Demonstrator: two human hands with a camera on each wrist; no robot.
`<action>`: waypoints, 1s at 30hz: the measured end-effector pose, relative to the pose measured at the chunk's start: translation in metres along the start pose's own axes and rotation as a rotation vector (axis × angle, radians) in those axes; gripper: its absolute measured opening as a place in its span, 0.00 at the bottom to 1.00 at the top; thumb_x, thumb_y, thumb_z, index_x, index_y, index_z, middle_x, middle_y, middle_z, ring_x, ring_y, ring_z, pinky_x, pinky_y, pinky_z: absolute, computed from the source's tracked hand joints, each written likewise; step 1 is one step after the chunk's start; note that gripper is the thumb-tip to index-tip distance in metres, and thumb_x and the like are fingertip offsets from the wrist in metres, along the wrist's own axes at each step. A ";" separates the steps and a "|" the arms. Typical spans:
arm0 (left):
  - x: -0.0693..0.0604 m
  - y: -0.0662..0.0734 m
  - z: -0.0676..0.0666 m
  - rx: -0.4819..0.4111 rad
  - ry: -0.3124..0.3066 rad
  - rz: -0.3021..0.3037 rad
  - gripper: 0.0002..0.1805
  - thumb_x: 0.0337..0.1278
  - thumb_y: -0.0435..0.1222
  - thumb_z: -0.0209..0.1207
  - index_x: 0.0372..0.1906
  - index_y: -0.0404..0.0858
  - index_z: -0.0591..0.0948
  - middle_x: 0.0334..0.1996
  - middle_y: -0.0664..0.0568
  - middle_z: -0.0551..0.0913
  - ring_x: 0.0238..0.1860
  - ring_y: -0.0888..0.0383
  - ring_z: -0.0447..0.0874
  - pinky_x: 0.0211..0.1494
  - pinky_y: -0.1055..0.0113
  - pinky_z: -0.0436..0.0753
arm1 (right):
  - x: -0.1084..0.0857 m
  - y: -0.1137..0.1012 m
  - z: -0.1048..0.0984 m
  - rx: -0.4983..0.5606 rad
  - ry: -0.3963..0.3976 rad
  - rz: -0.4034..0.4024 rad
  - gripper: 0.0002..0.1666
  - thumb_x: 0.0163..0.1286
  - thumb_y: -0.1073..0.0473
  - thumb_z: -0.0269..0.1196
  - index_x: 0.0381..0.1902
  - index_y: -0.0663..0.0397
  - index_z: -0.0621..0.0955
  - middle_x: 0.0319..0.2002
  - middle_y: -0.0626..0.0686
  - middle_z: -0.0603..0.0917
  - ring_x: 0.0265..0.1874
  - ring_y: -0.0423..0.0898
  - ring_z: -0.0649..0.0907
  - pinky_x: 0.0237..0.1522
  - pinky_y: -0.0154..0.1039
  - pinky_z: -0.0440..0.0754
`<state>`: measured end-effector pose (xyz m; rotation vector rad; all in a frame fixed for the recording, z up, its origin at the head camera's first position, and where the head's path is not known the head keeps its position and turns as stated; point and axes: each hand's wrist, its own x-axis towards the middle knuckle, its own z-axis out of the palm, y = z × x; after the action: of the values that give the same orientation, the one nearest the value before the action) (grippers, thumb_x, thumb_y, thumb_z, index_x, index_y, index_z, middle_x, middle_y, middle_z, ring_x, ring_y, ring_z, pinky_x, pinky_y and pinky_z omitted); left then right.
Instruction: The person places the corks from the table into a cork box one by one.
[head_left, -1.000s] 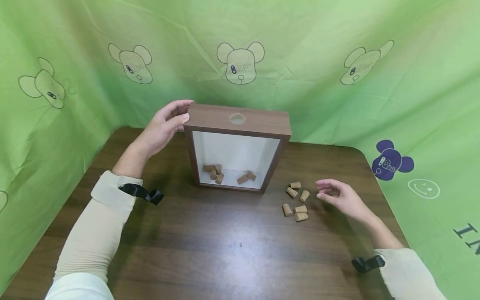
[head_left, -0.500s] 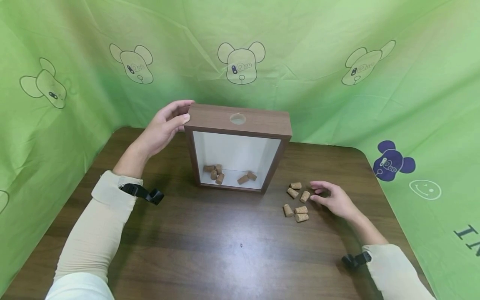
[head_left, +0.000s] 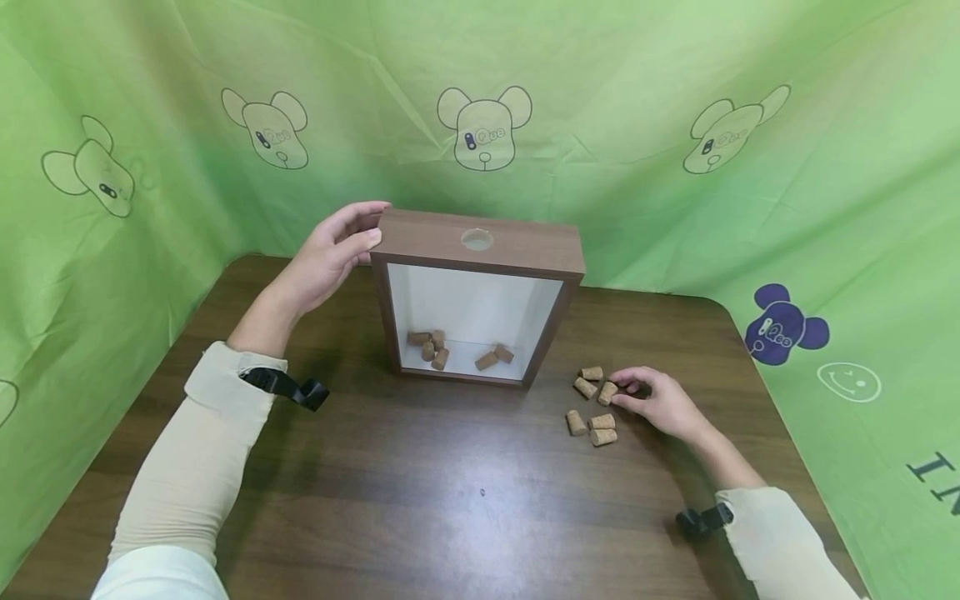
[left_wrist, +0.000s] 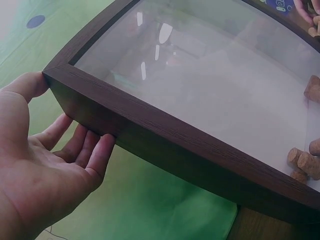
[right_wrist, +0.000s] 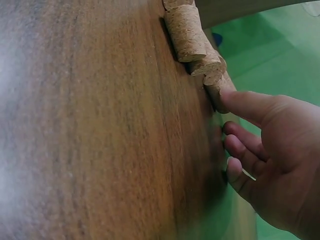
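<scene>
My left hand (head_left: 321, 260) grips the upper left corner of an upright wooden shadow box (head_left: 536, 247), which has a clear front and a round hole in its top. In the left wrist view, the thumb and fingers (left_wrist: 102, 155) lie against the frame's edge and back. At the right, my right hand (head_left: 666, 407) pinches a cork (head_left: 607, 394) that lies on the table, thumb on the near side and forefinger on the far side. Its thumb touches the cork's end in the right wrist view, where the forefinger is hidden. Several corks (head_left: 487, 360) lie inside the box.
Beside the held cork lie two loose corks (head_left: 585, 387). Three more corks (head_left: 576, 423) are nearer the front of the brown table (head_left: 375, 500). A green printed curtain (head_left: 600, 108) surrounds the table's back and sides.
My right hand has moved left to the nearest cork, and its thumb and forefinger have closed on it. The left hand and the box have stayed in place.
</scene>
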<state>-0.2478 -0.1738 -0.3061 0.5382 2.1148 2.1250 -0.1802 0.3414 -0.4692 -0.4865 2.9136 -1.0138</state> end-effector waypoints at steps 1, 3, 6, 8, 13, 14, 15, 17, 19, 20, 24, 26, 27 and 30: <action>0.000 0.000 0.000 0.001 0.000 0.000 0.28 0.74 0.31 0.50 0.75 0.30 0.63 0.65 0.48 0.68 0.56 0.58 0.68 0.53 0.69 0.72 | 0.000 0.000 0.001 -0.001 0.004 -0.005 0.18 0.62 0.65 0.74 0.50 0.61 0.85 0.43 0.57 0.86 0.40 0.44 0.81 0.43 0.35 0.78; 0.000 0.001 0.000 0.002 0.000 -0.001 0.28 0.74 0.30 0.49 0.75 0.30 0.63 0.65 0.48 0.68 0.56 0.58 0.68 0.53 0.69 0.72 | 0.000 0.000 0.001 -0.002 0.000 -0.008 0.18 0.61 0.64 0.74 0.50 0.61 0.85 0.42 0.55 0.86 0.39 0.43 0.80 0.43 0.34 0.77; 0.000 0.001 0.000 0.003 0.000 -0.003 0.28 0.74 0.30 0.49 0.75 0.30 0.63 0.64 0.49 0.68 0.56 0.58 0.68 0.53 0.69 0.72 | 0.000 -0.001 0.002 -0.010 -0.010 -0.003 0.19 0.62 0.62 0.74 0.51 0.60 0.85 0.41 0.53 0.86 0.39 0.43 0.80 0.42 0.35 0.77; 0.000 0.001 0.000 0.004 -0.001 -0.003 0.28 0.74 0.30 0.49 0.75 0.30 0.63 0.64 0.49 0.68 0.56 0.58 0.68 0.53 0.69 0.72 | -0.001 -0.002 0.002 -0.009 -0.023 0.006 0.19 0.62 0.61 0.74 0.50 0.59 0.85 0.40 0.52 0.85 0.39 0.44 0.79 0.42 0.36 0.76; 0.000 0.001 0.000 0.004 -0.002 -0.003 0.28 0.74 0.30 0.49 0.75 0.30 0.63 0.64 0.49 0.68 0.56 0.58 0.68 0.53 0.69 0.72 | -0.001 -0.006 0.002 -0.010 -0.026 0.021 0.15 0.62 0.60 0.75 0.45 0.57 0.85 0.39 0.51 0.85 0.39 0.46 0.79 0.42 0.39 0.76; 0.000 0.001 0.000 0.005 -0.003 -0.004 0.28 0.74 0.30 0.49 0.75 0.30 0.63 0.65 0.49 0.68 0.56 0.58 0.68 0.53 0.69 0.72 | -0.002 -0.007 0.002 -0.009 -0.023 0.025 0.14 0.62 0.60 0.75 0.43 0.57 0.85 0.38 0.52 0.85 0.39 0.47 0.79 0.42 0.39 0.76; 0.000 0.000 0.000 0.004 -0.002 -0.003 0.28 0.74 0.30 0.49 0.75 0.30 0.63 0.64 0.49 0.68 0.56 0.58 0.68 0.53 0.69 0.72 | -0.002 -0.007 0.002 -0.007 -0.022 0.029 0.13 0.62 0.60 0.75 0.42 0.56 0.84 0.38 0.52 0.85 0.39 0.47 0.79 0.42 0.39 0.76; 0.000 0.000 0.000 0.001 -0.005 -0.001 0.28 0.74 0.31 0.50 0.75 0.31 0.63 0.65 0.48 0.68 0.57 0.58 0.67 0.54 0.69 0.72 | -0.003 -0.006 0.002 0.008 -0.018 0.039 0.13 0.62 0.61 0.75 0.40 0.56 0.82 0.38 0.52 0.84 0.39 0.46 0.80 0.42 0.38 0.77; 0.000 -0.001 -0.001 -0.001 -0.008 -0.002 0.29 0.74 0.31 0.51 0.75 0.31 0.63 0.66 0.47 0.67 0.57 0.58 0.67 0.54 0.69 0.72 | -0.005 -0.004 0.002 0.040 -0.009 0.042 0.12 0.62 0.63 0.74 0.39 0.57 0.80 0.36 0.53 0.83 0.37 0.44 0.80 0.41 0.35 0.77; 0.000 -0.001 0.000 -0.002 -0.010 -0.001 0.29 0.74 0.32 0.51 0.75 0.32 0.63 0.67 0.46 0.67 0.57 0.58 0.67 0.54 0.69 0.72 | -0.006 -0.003 0.002 0.060 -0.002 0.042 0.12 0.62 0.64 0.74 0.39 0.58 0.80 0.36 0.53 0.83 0.36 0.42 0.80 0.40 0.34 0.78; 0.000 -0.002 -0.001 0.000 -0.011 0.000 0.29 0.74 0.32 0.51 0.75 0.32 0.63 0.68 0.45 0.66 0.58 0.58 0.67 0.55 0.68 0.72 | -0.008 -0.001 -0.001 0.138 0.044 0.038 0.13 0.62 0.68 0.73 0.39 0.62 0.79 0.34 0.54 0.83 0.33 0.35 0.81 0.36 0.29 0.79; 0.000 -0.001 -0.001 0.004 -0.009 0.000 0.29 0.74 0.32 0.50 0.75 0.32 0.63 0.68 0.45 0.66 0.58 0.58 0.67 0.55 0.68 0.72 | -0.008 -0.002 -0.005 0.163 0.070 0.043 0.13 0.62 0.68 0.73 0.39 0.64 0.79 0.34 0.54 0.84 0.33 0.33 0.81 0.35 0.28 0.80; 0.000 -0.002 -0.001 0.005 -0.008 0.000 0.29 0.74 0.32 0.50 0.75 0.31 0.63 0.68 0.45 0.66 0.58 0.57 0.67 0.55 0.67 0.71 | -0.008 -0.002 -0.007 0.173 0.081 0.045 0.13 0.62 0.68 0.73 0.40 0.65 0.79 0.34 0.54 0.85 0.33 0.33 0.81 0.35 0.27 0.80; 0.000 -0.002 -0.001 0.005 -0.006 0.000 0.29 0.74 0.31 0.50 0.75 0.31 0.63 0.68 0.45 0.66 0.59 0.57 0.67 0.56 0.66 0.71 | -0.008 -0.004 -0.014 0.196 0.115 0.039 0.14 0.63 0.69 0.72 0.42 0.66 0.78 0.33 0.51 0.86 0.33 0.32 0.82 0.37 0.26 0.79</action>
<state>-0.2487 -0.1748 -0.3076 0.5448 2.1173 2.1160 -0.1735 0.3495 -0.4562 -0.3730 2.8646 -1.3459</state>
